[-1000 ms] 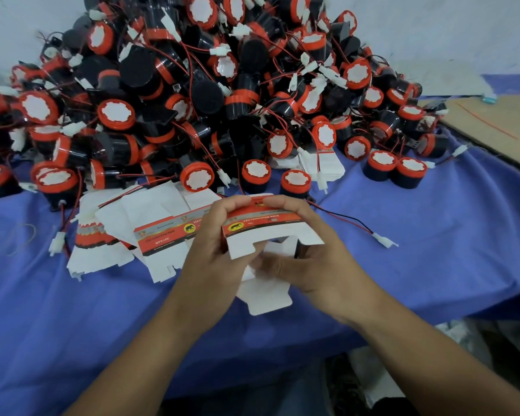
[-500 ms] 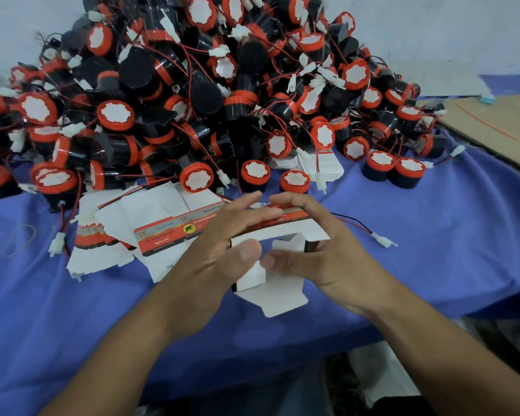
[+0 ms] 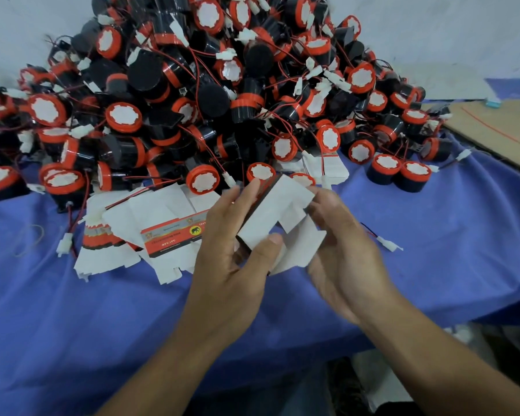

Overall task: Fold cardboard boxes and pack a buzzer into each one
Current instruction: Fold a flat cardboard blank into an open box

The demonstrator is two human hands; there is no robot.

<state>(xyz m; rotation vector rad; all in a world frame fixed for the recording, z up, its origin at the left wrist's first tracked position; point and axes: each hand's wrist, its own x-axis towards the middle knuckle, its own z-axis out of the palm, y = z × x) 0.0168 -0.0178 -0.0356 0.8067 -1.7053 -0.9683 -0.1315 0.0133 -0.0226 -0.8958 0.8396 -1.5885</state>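
The buzzers (image 3: 210,94) are finished in black with orange-red rims and white faces. The bench cloth (image 3: 72,310) is seen as blue-violet, and the white flat box blanks (image 3: 162,223) are banded in red and black, with a yellow oval.

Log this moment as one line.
stage: box folding | left hand: grips box | right hand: holds its flaps | buzzer pile: behind hands
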